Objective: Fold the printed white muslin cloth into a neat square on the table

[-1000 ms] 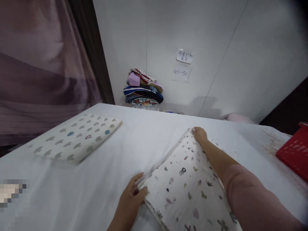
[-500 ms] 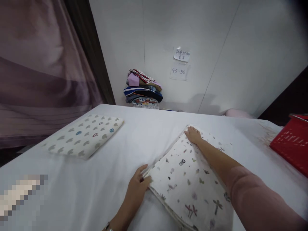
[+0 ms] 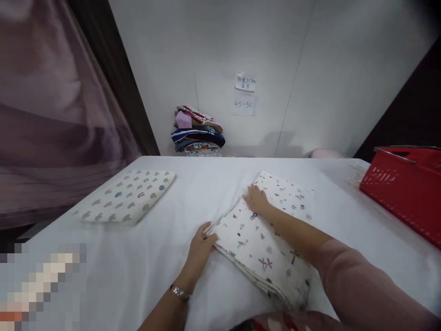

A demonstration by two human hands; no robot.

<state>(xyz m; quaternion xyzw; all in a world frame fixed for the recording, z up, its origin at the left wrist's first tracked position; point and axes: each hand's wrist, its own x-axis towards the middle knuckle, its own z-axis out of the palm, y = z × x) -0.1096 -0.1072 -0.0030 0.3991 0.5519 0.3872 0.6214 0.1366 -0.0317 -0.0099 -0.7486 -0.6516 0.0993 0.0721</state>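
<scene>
A white folded cloth [image 3: 262, 234] printed with palm trees, birds and leaves lies in layers at an angle in front of me. At its left corner my left hand [image 3: 203, 246] pinches the cloth between thumb and fingers. My right hand [image 3: 257, 198] rests flat on its upper left edge, fingers spread a little. The near end of the cloth reaches close to my body. To the left lies another folded cloth [image 3: 127, 195], cream with grey mouse-head shapes and a few blue and red ones, untouched by either hand.
Both cloths lie on a white-covered table [image 3: 165, 266]. A red basket [image 3: 406, 188] with a metal handle stands at the right edge. Behind the table are a stack of folded fabrics [image 3: 198, 131] and paper signs [image 3: 244, 105] on the wall. A curtain [image 3: 62, 115] hangs at left.
My right hand has slid along the cloth's edge toward me, away from the far corner. My left hand keeps its pinch on the left corner. The view has shifted right, showing more basket.
</scene>
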